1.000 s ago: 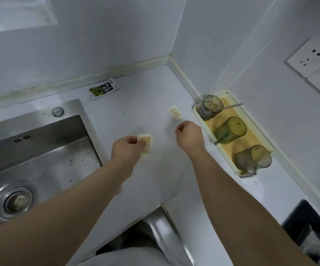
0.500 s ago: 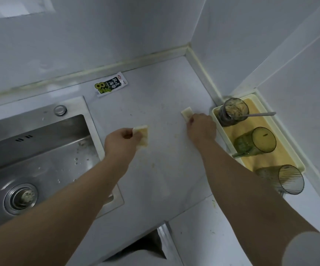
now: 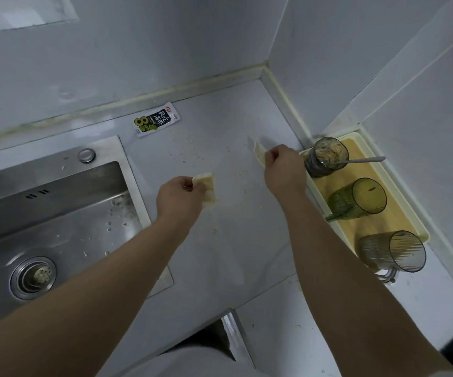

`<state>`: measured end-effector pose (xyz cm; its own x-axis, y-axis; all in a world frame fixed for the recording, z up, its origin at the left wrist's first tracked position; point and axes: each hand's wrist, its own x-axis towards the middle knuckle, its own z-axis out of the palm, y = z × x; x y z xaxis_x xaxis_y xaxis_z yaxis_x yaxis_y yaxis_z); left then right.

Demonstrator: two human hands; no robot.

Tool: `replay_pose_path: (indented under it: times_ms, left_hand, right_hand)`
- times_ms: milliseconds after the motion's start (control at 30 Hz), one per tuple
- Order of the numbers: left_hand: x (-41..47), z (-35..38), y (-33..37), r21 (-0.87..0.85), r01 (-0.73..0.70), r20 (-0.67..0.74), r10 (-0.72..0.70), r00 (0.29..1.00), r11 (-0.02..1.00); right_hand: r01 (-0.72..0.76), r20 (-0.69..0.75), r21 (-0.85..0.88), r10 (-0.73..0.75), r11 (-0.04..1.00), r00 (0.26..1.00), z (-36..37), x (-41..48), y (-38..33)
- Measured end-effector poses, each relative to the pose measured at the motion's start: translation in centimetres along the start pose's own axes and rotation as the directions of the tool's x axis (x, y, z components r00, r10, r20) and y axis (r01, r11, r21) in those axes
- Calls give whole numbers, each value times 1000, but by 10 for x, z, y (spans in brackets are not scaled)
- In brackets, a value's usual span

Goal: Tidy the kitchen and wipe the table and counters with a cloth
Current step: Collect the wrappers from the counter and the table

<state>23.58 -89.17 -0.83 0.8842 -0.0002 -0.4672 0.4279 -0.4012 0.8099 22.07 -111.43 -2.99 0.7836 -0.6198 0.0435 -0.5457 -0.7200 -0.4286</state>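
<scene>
On the counter [image 3: 219, 257], the left hand [image 3: 180, 198] pinches a pale scrap [image 3: 208, 186]; the right hand [image 3: 283, 170] pinches a second scrap [image 3: 259, 155] beside the tray's [image 3: 402, 221] far corner. The sink [image 3: 56, 219] lies left, nearer the left hand.

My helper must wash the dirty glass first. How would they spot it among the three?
On the counter, find the yellow tray in the far right corner. Of its three glasses, take the farthest glass: only it holds food scraps and a spoon.
</scene>
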Motion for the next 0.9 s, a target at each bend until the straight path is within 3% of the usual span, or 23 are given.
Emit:
replay_pose_path:
  times_ms: [167, 267, 333, 467, 567, 733, 800, 900]
  left_hand:
    - [-1, -1, 5, 169, -116, 28, 113, 993, 979]
    - [3, -5, 4, 70, -14, -23, 16, 1000, 997]
    - [7, -9, 3, -35, 77, -27, -78, 997, 996]
    - [12, -24, 5, -262, 201, 78, -187, 979, 944]
    - [13, -38, 4, -325, 211, 86, -194, 977, 922]
    - [13, -61, -5, -513, 270, 102, -255, 962, 815]
    - [12, -71, -13, -517, 244, 93, -230, 969, 820]
    - [11, -89, -24, -530, 234, 28, -260, 965, 815]
  right_hand:
    - [-18, 89, 261, -6, 965, 996, -10, -29, -17]
    - [58, 78, 267, -82, 962, 994, -8, -48, -32]
    - [205, 40, 288, -226, 935, 973, -5, -63, -47]
    - [586, -57, 260, -593, 768, 803, 13, -93, -72]
    - [723, -79, 218, -726, 656, 683, 32, -104, -84]
    - [765, -45, 251, -782, 593, 621, 47, -106, -102]
    - [742, 6, 348, -793, 573, 609, 48, -106, -111]
    - [581, 20, 533, -696, 615, 718, 48, -103, -123]
